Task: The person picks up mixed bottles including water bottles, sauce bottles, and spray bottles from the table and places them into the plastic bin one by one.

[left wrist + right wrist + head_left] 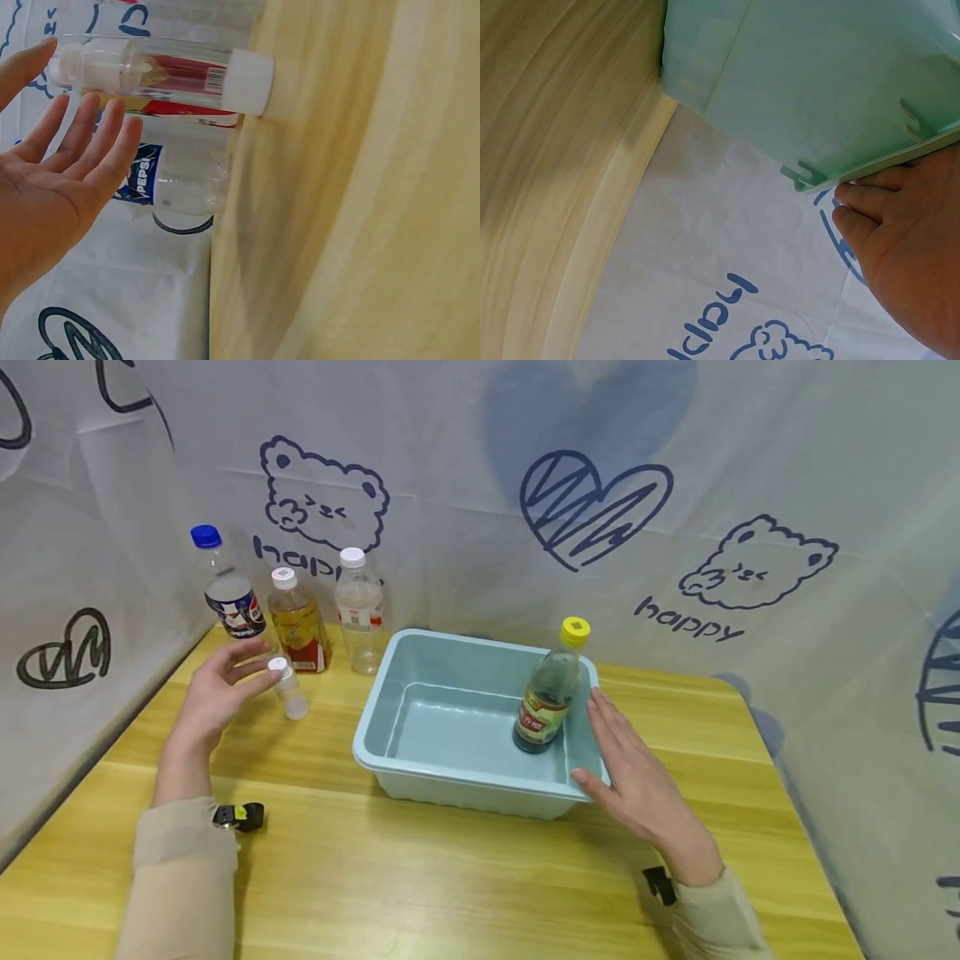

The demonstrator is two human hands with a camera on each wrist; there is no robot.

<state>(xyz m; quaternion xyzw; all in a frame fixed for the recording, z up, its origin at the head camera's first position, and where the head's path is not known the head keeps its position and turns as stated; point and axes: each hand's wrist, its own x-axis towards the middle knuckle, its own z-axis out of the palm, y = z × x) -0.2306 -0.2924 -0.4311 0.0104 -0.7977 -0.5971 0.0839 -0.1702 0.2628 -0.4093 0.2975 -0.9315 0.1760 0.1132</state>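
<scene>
A small clear bottle with a white cap stands on the table at the left. My left hand is beside it with thumb and fingers spread apart, the thumb tip right at the cap; in the left wrist view the fingers of the left hand are loosely extended. A light blue plastic basin stands mid-table. My right hand rests with extended fingers along its right rim, also visible in the right wrist view. Inside the basin, at its right end, a dark sauce bottle with a yellow cap leans slightly.
Behind the left hand stand a Pepsi bottle with a blue cap, a bottle with a yellow-red label and a clear white-capped bottle. A printed cloth hangs behind the wooden table.
</scene>
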